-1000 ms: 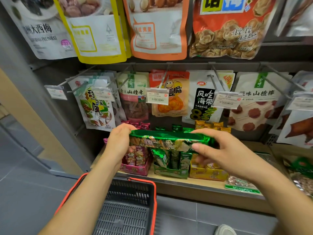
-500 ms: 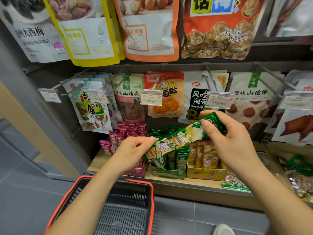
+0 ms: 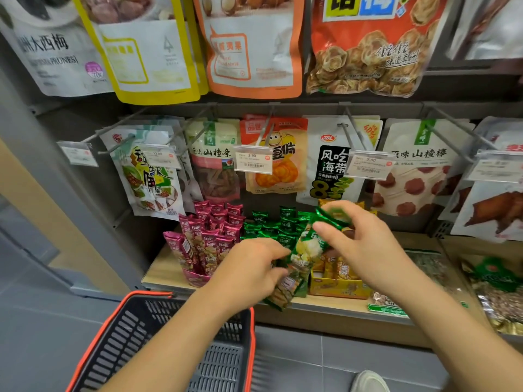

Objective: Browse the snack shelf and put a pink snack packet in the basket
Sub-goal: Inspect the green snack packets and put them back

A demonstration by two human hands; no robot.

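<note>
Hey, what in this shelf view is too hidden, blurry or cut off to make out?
Head view only.
1. The green packet: motion-blurred, print unreadable; left hand and right hand cover parts.
2. The basket: cut by the bottom edge, left forearm over its inside.
3. The leftmost price tag: too blurred to read.
4. The yellow box: right hand hides most of its packets.

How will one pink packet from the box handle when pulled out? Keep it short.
Probably light and fairly stiff: the pink packets are slim sticks standing upright in their box, and the similar green packet holds its shape between the left hand and right hand. Glossy foil looks slippery, so pinch firmly. Tightly packed neighbours may tip.
</note>
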